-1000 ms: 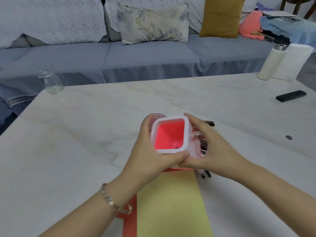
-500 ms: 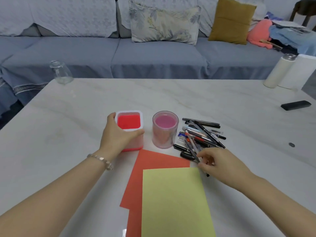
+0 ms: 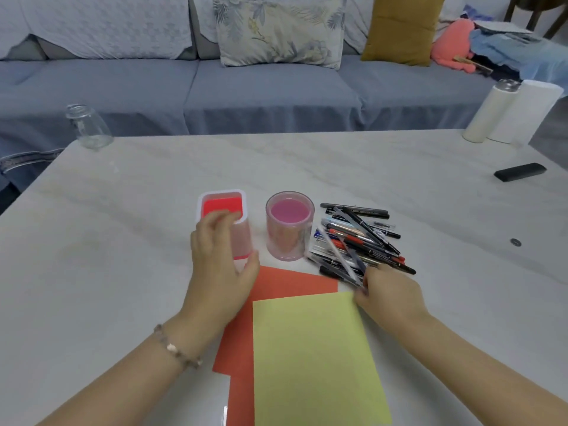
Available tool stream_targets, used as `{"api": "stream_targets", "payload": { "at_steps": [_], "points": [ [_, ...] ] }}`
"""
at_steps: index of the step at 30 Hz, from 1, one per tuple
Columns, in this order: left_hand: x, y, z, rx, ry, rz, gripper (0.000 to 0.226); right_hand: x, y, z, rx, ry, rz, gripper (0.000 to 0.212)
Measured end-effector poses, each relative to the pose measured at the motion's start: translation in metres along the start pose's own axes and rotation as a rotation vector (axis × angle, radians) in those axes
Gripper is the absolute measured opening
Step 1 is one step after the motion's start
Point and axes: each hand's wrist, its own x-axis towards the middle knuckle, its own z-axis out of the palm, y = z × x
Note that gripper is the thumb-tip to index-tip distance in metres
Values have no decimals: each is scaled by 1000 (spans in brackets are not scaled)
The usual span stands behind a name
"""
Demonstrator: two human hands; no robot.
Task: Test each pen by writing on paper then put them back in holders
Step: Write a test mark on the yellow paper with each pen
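1. The counter [image 3: 338,167] is a pale, glossy slab with faint marble veining.
2. The square holder [image 3: 222,207] stands upright left of centre. It is a rounded-corner plastic box with a white rim and a red inside.
3. The left hand [image 3: 221,265] wraps this holder from the near side, with its fingers curled up to the rim and its thumb low on the front wall. The hand is blurred, and a beaded bracelet [image 3: 176,350] circles its wrist.
4. The round holder [image 3: 289,229] stands just beside the square one on its right. It is a translucent pink cylinder, and the two do not touch.
5. The pile of pens [image 3: 365,235] lies loose on the counter against the right of the round holder. The pens are slim black, red, blue and clear barrels, crossed over one another.
6. The right hand [image 3: 387,290] sits at the near edge of the pile. Its fingertips are drawn together, pinching the near end of a clear-barrelled pen [image 3: 338,259].
7. A matte yellow sheet [image 3: 313,358] lies flat between the forearms, overlapping a red sheet [image 3: 285,281].
8. A clear glass jar [image 3: 87,126] stands at the far left corner, and a flat black remote [image 3: 519,172] lies at the far right.
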Motion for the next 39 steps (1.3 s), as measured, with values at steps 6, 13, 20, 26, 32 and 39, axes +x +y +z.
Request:
{"api": "stream_targets", "payload": {
  "at_steps": [6,13,20,26,32,39],
  "points": [
    [-23,16,16,-31,-260,191,37,-19,10,-18,151,-1,-121,31],
    [-29,20,32,209,-273,510,31,-59,8,-68,478,-77,-408,13],
    [-45,39,16,-133,-505,275,40,-71,-32,-83,1407,-113,-160,12],
    [-49,37,7,-101,-581,345,46,-61,-70,-41,1327,-64,-160,41],
    [-52,24,-13,-123,-658,301,49,-60,-69,-26,1445,-342,-322,51],
    [-51,15,-27,-23,-804,55,23,-62,-58,-16,1340,-226,-422,26]
  ]
}}
